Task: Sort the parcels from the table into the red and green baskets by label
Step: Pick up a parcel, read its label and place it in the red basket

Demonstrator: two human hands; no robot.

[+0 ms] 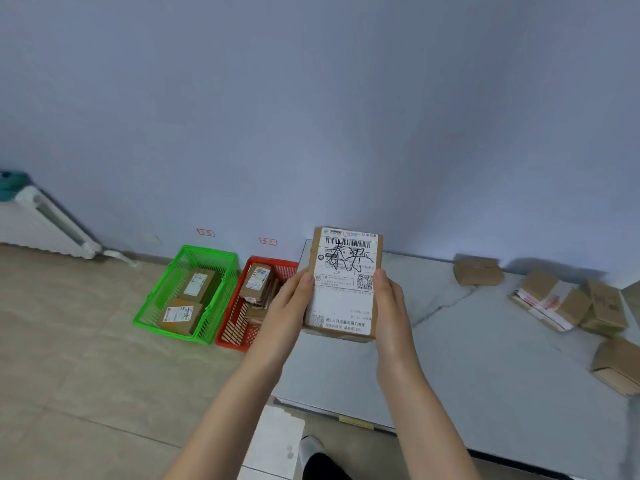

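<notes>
Both hands, left hand and right hand, grasp a labelled box by its sides, held above the table's left end. On the floor left sit the red basket and green basket, each holding parcels. More boxes lie far right.

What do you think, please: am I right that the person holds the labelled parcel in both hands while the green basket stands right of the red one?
Not quite: the head view shows the green basket standing left of the red basket, not right. The left hand and right hand do hold the labelled parcel.
</notes>
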